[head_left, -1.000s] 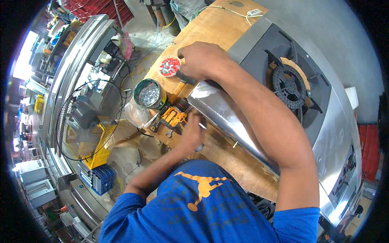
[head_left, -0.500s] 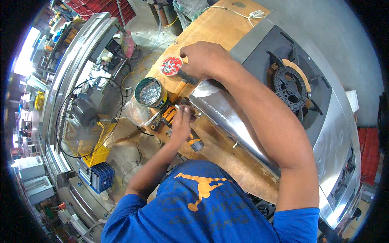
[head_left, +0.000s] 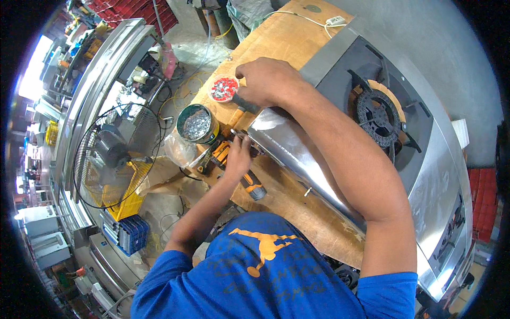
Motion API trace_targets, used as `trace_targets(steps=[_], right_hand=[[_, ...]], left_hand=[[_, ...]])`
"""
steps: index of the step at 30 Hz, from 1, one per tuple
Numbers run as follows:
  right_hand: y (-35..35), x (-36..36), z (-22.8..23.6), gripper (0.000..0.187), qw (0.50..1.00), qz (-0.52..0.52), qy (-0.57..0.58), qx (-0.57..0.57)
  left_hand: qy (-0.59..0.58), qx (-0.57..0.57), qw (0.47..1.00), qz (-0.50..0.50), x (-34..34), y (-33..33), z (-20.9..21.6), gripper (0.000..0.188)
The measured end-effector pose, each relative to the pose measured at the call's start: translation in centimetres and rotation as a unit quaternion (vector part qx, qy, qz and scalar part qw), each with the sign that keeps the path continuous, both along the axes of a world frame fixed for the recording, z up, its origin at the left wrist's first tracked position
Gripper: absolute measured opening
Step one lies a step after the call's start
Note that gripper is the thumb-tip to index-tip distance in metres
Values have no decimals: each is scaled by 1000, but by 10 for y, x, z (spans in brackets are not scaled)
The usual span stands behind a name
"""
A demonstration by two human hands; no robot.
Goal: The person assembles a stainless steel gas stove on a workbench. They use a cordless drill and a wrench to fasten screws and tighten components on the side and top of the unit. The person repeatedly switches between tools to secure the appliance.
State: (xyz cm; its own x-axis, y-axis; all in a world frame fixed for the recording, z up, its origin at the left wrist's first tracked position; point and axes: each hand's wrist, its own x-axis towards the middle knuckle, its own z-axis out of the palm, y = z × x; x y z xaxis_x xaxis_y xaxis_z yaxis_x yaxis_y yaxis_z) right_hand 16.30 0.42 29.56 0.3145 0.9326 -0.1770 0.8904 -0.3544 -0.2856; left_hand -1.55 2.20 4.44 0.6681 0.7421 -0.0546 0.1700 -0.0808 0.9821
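Observation:
My left hand (head_left: pixel 239 156) is closed in a pinch beside the front left end of a steel gas stove (head_left: pixel 289 139). A thin pale piece (head_left: pixel 234 132) shows at its fingertips, too small to name. Just below this hand lies an orange and black cordless drill (head_left: pixel 253 186). My right hand (head_left: pixel 268 81) curls over the stove's far left corner with its fingers bent down; their tips and whatever they grip are hidden. A hammer with a black head (head_left: pixel 245 103) and wooden handle (head_left: pixel 235 117) lies under and beside those fingers.
A round tub of red and silver small parts (head_left: pixel 223 89) stands left of my right hand. Nearer is a dark tin of metal fasteners (head_left: pixel 196 125), with a clear plastic bag (head_left: pixel 179 149) beside it. A caged fan (head_left: pixel 114 151) stands left of the wooden bench (head_left: pixel 297 24).
My left hand has moved slightly forward, toward the hammer handle and the stove's end, still pinching. My right hand stays at the stove's corner.

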Motion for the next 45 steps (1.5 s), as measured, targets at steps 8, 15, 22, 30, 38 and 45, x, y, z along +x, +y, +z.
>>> trace_targets(steps=[8, 15, 22, 30, 38, 45], right_hand=[[0, 2, 0, 47, 1000, -5, -3, 26], [-1, 1, 2, 47, 1000, 2, 3, 3], [-1, -2, 2, 48, 1000, -4, 1, 8], [0, -1, 2, 46, 1000, -2, 0, -1], [0, -1, 3, 45, 1000, -3, -4, 14], [0, 0, 1, 45, 1000, 1, 5, 8]], left_hand=[[-10, 384, 806, -450, -28, -89, 4, 25], [39, 50, 992, -111, -37, -11, 51, 21], [-60, -284, 957, 16, -15, 15, 26, 26], [46, -60, 996, -46, -8, 15, 32, 32], [71, 342, 872, -344, -37, -80, 17, 22], [59, 90, 987, -115, -32, -34, 53, 18]])
